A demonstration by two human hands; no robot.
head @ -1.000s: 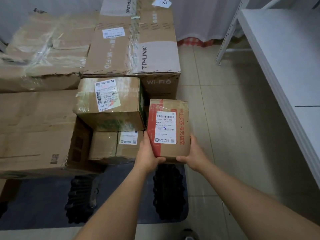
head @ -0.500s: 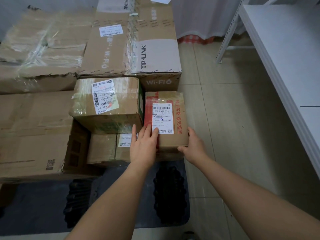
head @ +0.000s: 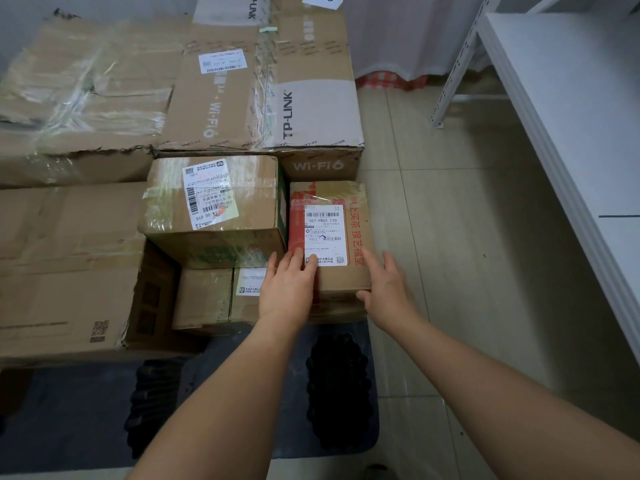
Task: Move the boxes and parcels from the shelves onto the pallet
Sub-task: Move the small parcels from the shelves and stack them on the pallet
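A small brown parcel (head: 349,282) with red print and a white label lies flat at the right front of the stack, on the dark pallet (head: 69,410). It sits tight against a taped box (head: 214,202) on its left and the big TP-LINK carton (head: 304,98) behind. My left hand (head: 289,289) rests flat on the parcel's near left corner, fingers straight and apart. My right hand (head: 388,289) hovers at the near right corner with fingers spread and the thumb by the front edge, gripping nothing.
A large carton (head: 62,271) fills the left of the pallet, with two low small boxes (head: 204,296) under the taped one. A crumpled carton (head: 79,98) sits at the back left. A white shelf (head: 571,116) runs along the right, across a strip of tiled floor (head: 467,254).
The parcel was held in both hands a second ago, then moved forward and down next to the taped box. My hands have since let go, and the left now lies flat on top.
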